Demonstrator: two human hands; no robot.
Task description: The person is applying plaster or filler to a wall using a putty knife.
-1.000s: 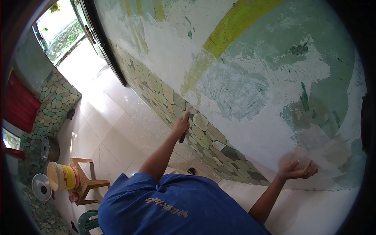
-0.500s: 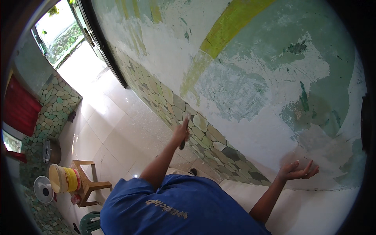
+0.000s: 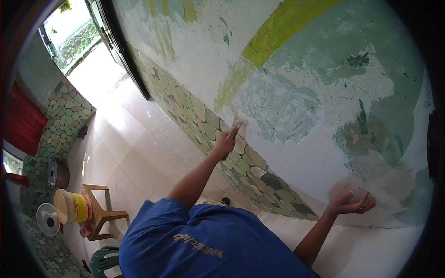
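Along a patchy wall (image 3: 296,116) of green paint, white filler and 1 yellow-green stripe, a band of pebble-pattern tiles (image 3: 245,167) runs above the pale glossy floor (image 3: 139,157). At far left an open doorway (image 3: 74,37) lets in daylight. A wooden stool (image 3: 104,217) carries a yellow and white bucket (image 3: 72,207), with a small fan (image 3: 48,220) beside it. The left hand (image 3: 225,141) is closed around a scraper (image 3: 235,127), whose pale blade touches the wall just above the tile band. The right hand (image 3: 350,204) is open, palm up, fingers spread, holding nothing, close to the wall's lower white patch.
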